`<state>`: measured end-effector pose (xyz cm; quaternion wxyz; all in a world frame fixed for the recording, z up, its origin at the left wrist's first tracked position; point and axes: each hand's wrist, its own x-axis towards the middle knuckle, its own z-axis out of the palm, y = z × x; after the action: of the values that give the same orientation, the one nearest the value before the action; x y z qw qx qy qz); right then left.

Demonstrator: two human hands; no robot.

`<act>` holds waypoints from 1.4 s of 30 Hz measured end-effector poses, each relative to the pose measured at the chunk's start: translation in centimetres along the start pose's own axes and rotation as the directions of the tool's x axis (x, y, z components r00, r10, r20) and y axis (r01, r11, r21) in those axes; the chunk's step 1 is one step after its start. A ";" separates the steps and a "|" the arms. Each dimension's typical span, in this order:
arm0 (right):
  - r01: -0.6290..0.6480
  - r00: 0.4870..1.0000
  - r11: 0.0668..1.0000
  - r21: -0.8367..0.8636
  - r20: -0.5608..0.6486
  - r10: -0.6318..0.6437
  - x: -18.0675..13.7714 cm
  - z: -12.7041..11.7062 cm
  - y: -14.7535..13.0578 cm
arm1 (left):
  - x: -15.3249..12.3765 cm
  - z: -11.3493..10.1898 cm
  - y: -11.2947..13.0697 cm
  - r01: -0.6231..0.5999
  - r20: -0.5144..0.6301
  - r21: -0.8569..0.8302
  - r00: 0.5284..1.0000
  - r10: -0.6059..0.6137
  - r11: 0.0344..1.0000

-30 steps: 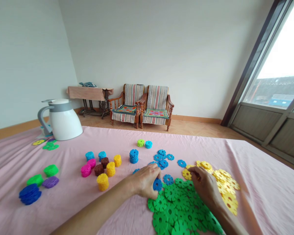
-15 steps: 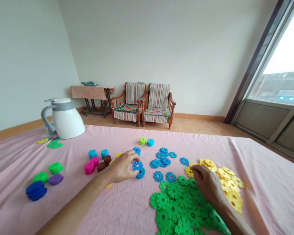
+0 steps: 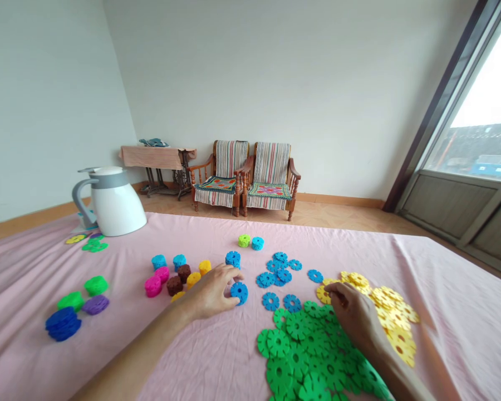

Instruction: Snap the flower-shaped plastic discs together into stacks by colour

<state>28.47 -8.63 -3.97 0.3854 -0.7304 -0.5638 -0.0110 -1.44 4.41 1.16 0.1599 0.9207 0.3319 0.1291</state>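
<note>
My left hand (image 3: 215, 289) curves its thumb and fingers around a blue notched plastic disc (image 3: 239, 293), which sits low over the cloth. Just behind it stands a short stack of blue discs (image 3: 232, 259). My right hand (image 3: 353, 309) is closed, its fingertips against the edge of a yellow disc (image 3: 324, 295); whether it grips anything is hidden. Loose blue discs (image 3: 278, 273) lie between the hands. In front of my right hand spreads a heap of green discs (image 3: 300, 351), and a pile of yellow discs (image 3: 388, 306) lies beyond it on the right.
Small stacks of pink (image 3: 153, 286), brown (image 3: 175, 285), yellow (image 3: 205, 267) and dark blue discs (image 3: 62, 323) stand left on the pink cloth (image 3: 183, 356). A white jug (image 3: 119, 206) is at the back left. Two wooden chairs (image 3: 271, 172) stand beyond the table.
The blue disc in my left hand has come down and now lines up with the one below it. My right hand has hardly moved.
</note>
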 end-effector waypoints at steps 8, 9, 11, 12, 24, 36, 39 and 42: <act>0.014 1.000 1.000 -0.021 0.012 -0.014 0.0 0.0 0.0 | 1.0 0.2 2.2 -0.080 -0.016 -0.023 0.997 0.079 0.997; 0.016 1.000 1.000 -0.022 0.015 -0.016 0.0 0.0 -0.1 | 1.3 0.4 2.7 -0.118 0.006 -0.020 0.993 0.118 0.993; 0.019 1.000 1.000 -0.020 0.013 -0.019 0.0 -0.1 -0.2 | 1.9 1.1 3.7 -0.194 0.069 0.003 0.979 0.193 0.981; 0.020 1.000 1.000 -0.018 0.012 -0.019 0.0 -0.1 -0.2 | 2.3 1.4 4.1 -0.223 0.105 0.022 0.970 0.220 0.975; 0.042 0.999 0.999 -0.026 0.002 -0.042 0.0 0.1 0.1 | 5.5 3.0 6.1 -0.214 0.311 0.243 0.941 0.133 0.946; 0.046 0.998 0.999 -0.023 0.039 -0.045 -0.1 0.3 0.1 | 5.2 3.1 5.7 -0.196 0.251 0.193 0.957 0.144 0.962; 0.049 0.998 0.998 -0.036 0.048 -0.047 -0.1 0.3 0.1 | 4.3 1.5 4.7 -0.159 0.114 0.100 0.982 0.147 0.982; 0.058 0.997 0.997 -0.043 0.043 -0.056 -0.1 0.4 0.3 | 3.5 -0.6 3.6 -0.104 0.017 0.068 0.994 0.103 0.992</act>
<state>28.48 -8.53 -4.44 0.3566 -0.7223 -0.5922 -0.0192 3.03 4.24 3.51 0.1232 0.9425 0.2867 0.1194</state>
